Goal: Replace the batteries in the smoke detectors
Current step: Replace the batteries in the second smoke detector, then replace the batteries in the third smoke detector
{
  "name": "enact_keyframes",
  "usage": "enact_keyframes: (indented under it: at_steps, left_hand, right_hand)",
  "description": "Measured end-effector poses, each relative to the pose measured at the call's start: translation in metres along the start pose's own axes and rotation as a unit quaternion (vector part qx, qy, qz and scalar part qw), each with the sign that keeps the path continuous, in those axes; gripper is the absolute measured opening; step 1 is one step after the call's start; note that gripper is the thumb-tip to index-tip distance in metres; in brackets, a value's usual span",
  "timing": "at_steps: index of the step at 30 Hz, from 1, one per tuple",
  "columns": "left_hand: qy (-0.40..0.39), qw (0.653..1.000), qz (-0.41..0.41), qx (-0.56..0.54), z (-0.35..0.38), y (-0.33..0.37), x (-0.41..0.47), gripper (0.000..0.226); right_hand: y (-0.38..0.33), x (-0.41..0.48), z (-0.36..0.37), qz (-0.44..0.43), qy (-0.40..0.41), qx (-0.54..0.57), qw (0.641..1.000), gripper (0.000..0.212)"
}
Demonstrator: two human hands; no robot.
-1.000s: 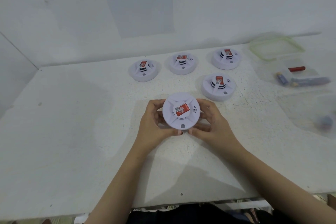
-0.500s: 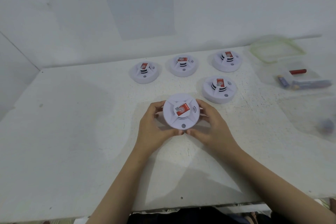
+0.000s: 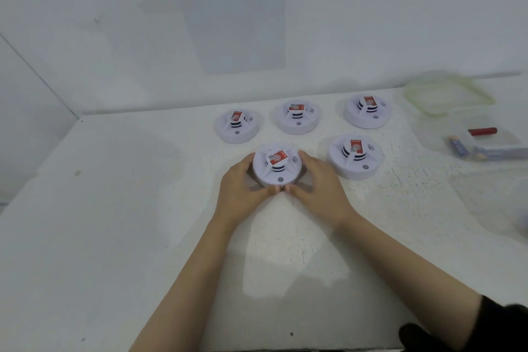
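Observation:
A round white smoke detector [image 3: 276, 166] with a red label sits on the white table [image 3: 114, 208] between both hands. My left hand [image 3: 240, 194] grips its left side and my right hand [image 3: 320, 188] grips its right side, thumbs meeting at its near edge. Several more white detectors lie beyond it: one at back left [image 3: 237, 126], one at back middle [image 3: 297, 118], one at back right [image 3: 367, 111] and one to the right [image 3: 354, 156]. Batteries [image 3: 458, 147] lie in a clear container at the far right.
A clear container [image 3: 485, 148] with a red item [image 3: 482, 131] stands at the right edge, its green-rimmed lid [image 3: 448, 97] behind it. A printed instruction sheet [image 3: 234, 8] hangs on the wall. The table's near edge runs along the bottom.
Both hands have carried the detector away from me, toward the back row, and set it lower onto the table. The grip is unchanged.

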State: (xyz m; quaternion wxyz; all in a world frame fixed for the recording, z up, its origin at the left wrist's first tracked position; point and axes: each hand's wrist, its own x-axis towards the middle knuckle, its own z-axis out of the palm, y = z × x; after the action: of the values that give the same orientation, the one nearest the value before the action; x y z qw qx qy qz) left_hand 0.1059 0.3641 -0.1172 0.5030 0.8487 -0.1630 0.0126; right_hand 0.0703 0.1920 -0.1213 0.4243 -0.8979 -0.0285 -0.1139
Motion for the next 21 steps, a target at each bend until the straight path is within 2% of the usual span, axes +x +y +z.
enact_keyframes:
  at_steps: [3,5,7,10,14,16,19,21]
  left_hand:
    - [-0.016,1.0,-0.001,0.018,-0.001,-0.001,0.002,0.057]
    - [-0.009,1.0,-0.028,-0.008,-0.003,0.002,0.005,0.056]
    - [0.053,0.994,-0.087,-0.048,-0.009,0.008,0.017,0.062]
    - [0.1,0.993,-0.069,0.013,-0.022,0.006,0.05,0.06]
    - [0.051,0.981,-0.093,0.161,-0.038,0.003,0.096,0.071]
    - [0.011,0.968,-0.118,0.222,-0.041,0.0,0.109,0.087]
    - [-0.052,0.968,-0.141,0.201,-0.045,-0.006,0.12,0.108]
    - [-0.05,0.968,-0.144,0.198,-0.049,-0.008,0.122,0.109]
  right_hand:
    - [0.002,0.0,0.002,0.004,0.007,-0.014,1.0,0.075]
    - [0.0,-0.002,0.002,0.007,0.014,-0.006,1.0,0.074]
    - [-0.001,-0.004,0.0,0.008,0.016,0.001,1.0,0.074]
    - [0.0,-0.005,0.0,0.001,0.019,0.009,1.0,0.074]
    - [-0.002,-0.006,-0.001,0.006,0.026,0.008,1.0,0.074]
    - [-0.003,-0.006,-0.002,0.004,0.031,0.011,0.999,0.072]
    - [-0.005,-0.007,-0.005,-0.001,0.034,0.009,0.999,0.068]
    - [-0.006,-0.007,-0.006,0.0,0.039,0.012,0.999,0.067]
